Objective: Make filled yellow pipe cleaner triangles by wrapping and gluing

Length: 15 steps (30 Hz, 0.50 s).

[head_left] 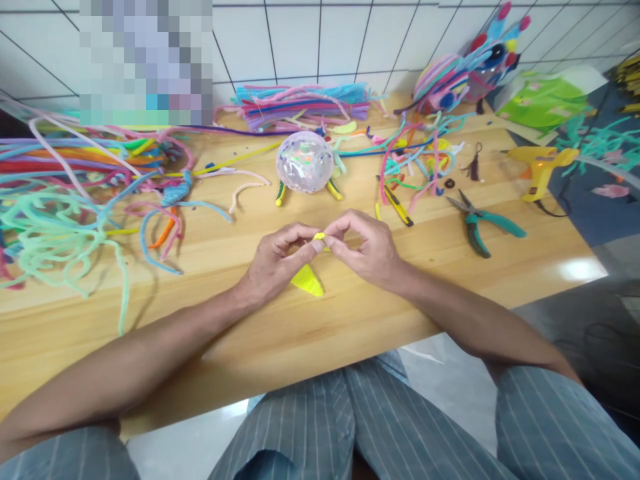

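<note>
Over the middle of the table, my left hand (280, 257) and my right hand (367, 247) meet at the fingertips. Both pinch a small yellow piece (319, 237), which looks like fuzzy pipe cleaner; the fingers hide most of it. Below my left fingers lies a flat, pointed yellow piece (309, 280) on the wood, partly covered by that hand. Just beyond my hands stands a clear round ball (305, 162) with colourful bits in it. Two yellow and dark green stubs (281, 193) stick out at its base.
Pipe cleaners (55, 227) heap up on the left, with a bundle (305, 107) at the back. To the right lie a yellow utility knife (399, 205), teal-handled pliers (483, 223) and a yellow glue gun (543, 167). A colourful pipe-cleaner figure (450, 80) stands by the tiled wall.
</note>
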Tool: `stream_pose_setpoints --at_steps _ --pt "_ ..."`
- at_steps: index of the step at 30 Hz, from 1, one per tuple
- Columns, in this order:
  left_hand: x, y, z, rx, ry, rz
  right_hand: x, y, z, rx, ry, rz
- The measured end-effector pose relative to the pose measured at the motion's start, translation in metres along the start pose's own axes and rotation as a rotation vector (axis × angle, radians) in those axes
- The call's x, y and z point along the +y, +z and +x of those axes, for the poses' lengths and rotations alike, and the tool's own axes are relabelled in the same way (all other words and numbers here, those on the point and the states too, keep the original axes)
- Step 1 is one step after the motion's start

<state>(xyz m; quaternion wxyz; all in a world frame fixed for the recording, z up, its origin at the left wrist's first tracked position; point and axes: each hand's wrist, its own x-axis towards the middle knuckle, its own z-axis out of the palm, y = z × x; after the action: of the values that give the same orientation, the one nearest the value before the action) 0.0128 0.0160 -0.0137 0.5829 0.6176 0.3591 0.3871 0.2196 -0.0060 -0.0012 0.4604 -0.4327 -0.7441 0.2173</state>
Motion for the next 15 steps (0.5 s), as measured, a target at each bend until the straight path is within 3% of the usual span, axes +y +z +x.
stream_pose_setpoints --at_steps 7,15 --pt "0.001 0.001 0.004 0.029 -0.038 -0.026 0.006 0.002 0.000 -0.007 -0.011 0.025" --pt "0.002 0.003 0.004 0.107 -0.252 -0.168 0.011 0.004 0.001 -0.026 0.291 0.234"
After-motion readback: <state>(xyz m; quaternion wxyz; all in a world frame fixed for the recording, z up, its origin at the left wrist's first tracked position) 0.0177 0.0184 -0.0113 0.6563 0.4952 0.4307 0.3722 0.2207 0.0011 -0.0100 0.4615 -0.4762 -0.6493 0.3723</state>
